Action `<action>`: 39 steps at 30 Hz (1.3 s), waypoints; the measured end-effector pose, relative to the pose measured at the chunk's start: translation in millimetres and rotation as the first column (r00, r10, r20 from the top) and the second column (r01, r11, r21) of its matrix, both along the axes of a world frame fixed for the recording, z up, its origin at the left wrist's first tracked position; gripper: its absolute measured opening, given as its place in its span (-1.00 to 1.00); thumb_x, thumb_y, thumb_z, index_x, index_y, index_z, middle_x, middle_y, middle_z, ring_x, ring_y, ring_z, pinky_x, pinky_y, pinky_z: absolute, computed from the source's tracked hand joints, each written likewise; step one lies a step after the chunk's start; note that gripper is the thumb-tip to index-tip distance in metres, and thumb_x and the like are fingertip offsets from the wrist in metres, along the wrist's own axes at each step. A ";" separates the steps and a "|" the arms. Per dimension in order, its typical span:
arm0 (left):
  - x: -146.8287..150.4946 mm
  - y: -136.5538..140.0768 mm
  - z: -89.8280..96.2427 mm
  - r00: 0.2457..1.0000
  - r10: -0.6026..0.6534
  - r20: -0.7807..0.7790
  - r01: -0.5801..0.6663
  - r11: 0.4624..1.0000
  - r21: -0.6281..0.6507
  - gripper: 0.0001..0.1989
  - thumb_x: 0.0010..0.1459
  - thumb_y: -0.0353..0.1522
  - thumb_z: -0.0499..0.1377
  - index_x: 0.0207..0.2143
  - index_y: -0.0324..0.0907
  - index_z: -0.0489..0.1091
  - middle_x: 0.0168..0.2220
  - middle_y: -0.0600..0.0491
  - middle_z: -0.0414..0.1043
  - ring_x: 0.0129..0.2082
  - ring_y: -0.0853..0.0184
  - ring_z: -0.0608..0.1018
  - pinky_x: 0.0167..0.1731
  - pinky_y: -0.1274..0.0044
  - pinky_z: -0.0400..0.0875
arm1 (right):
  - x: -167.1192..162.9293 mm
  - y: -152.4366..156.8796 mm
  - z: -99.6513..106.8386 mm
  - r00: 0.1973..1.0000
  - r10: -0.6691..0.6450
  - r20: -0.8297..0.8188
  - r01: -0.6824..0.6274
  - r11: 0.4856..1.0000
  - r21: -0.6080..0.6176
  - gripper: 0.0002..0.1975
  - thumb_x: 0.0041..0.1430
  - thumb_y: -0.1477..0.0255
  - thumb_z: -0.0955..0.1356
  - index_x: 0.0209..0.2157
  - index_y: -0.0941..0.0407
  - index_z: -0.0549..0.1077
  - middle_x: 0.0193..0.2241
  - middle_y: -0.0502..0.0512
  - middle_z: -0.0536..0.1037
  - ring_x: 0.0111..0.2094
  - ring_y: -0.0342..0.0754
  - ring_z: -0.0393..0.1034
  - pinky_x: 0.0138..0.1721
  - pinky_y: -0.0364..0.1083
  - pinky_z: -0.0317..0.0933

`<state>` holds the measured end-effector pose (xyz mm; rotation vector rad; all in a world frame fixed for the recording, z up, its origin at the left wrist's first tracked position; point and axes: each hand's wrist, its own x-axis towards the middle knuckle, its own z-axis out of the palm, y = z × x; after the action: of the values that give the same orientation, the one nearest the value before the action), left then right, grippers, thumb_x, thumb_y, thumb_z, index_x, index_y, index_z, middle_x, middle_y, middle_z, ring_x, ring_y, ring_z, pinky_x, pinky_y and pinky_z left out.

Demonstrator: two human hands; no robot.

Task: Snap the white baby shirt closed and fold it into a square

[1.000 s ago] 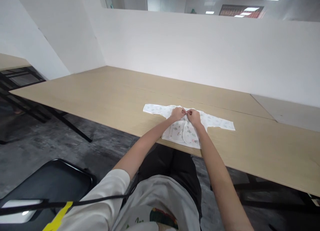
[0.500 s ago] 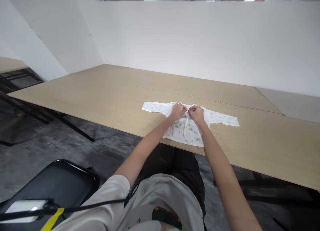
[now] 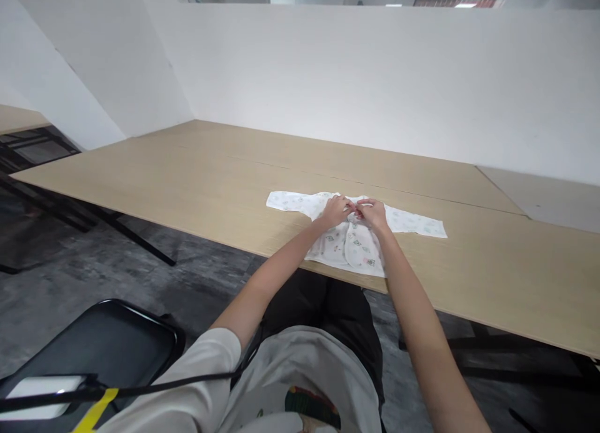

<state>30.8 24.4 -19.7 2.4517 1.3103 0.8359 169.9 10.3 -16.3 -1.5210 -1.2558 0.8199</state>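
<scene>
Two hands are meeting over the shirt (image 3: 355, 240) in the head view: my left hand (image 3: 335, 211) and my right hand (image 3: 374, 214) are bringing their fingertips together at its upper front, near the neckline. Half a second ago a small gap was showing between them; now it is closing, and the fingertips are touching or nearly so. The shirt is hardly shifting meanwhile, so I am judging that the work is centring on this one spot of the front rather than on moving the whole garment.

Both grips are looking narrow, with fingers bending inward and facing each other. My own fingers are hiding what is between them, so I cannot tell whether either pinch is holding cloth.

The shirt is lying spread out, front up, on the table (image 3: 187, 183), its hem running just beside the near edge and its neckline facing the far edge. One sleeve (image 3: 287, 201) is reaching out on my left, the other (image 3: 416, 223) on my right. My grip is sitting above the middle of the body, with the front's overlap running down from my fingers toward the hem. Both forearms are coming in over the near edge.
</scene>
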 end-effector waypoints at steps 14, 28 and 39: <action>-16.3 -22.5 26.1 0.991 -0.059 -0.122 0.029 0.972 -0.233 -0.80 0.01 -0.32 0.16 -0.37 -0.15 0.56 -0.34 0.06 0.54 -0.26 0.29 0.47 0.07 0.32 0.15 | 18.9 -24.4 25.6 0.878 0.445 0.178 -0.363 0.860 -0.359 -0.81 -0.02 0.48 0.40 -0.64 0.23 0.40 -0.74 -0.03 0.33 -0.73 -0.28 0.10 -0.71 -0.26 0.00; -17.4 -15.5 20.2 0.995 -0.105 0.002 0.100 0.950 -0.297 -0.78 -0.01 -0.33 0.11 -0.41 -0.22 0.54 -0.47 0.09 0.45 -0.39 0.36 0.42 -0.06 0.42 0.23 | 16.1 -23.5 24.5 0.881 0.406 0.241 -0.302 0.878 -0.372 -0.83 -0.08 0.44 0.38 -0.65 0.21 0.39 -0.79 -0.09 0.22 -0.73 -0.29 0.00 -0.69 -0.23 -0.10; -20.0 -12.2 18.0 0.993 -0.097 0.069 0.112 0.956 -0.272 -0.78 -0.02 -0.29 0.14 -0.42 -0.22 0.53 -0.56 0.13 0.33 -0.48 0.42 0.36 -0.27 0.54 0.25 | 16.7 -27.6 30.4 0.940 0.338 0.048 -0.301 0.888 -0.348 -0.95 -0.11 0.60 0.37 -0.58 0.24 0.44 -0.72 -0.04 0.31 -0.68 -0.27 0.11 -0.71 -0.27 -0.05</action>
<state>10.8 12.2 -1.7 2.2420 1.1775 0.6416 186.6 -17.3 14.1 -1.6654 -1.5332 1.2343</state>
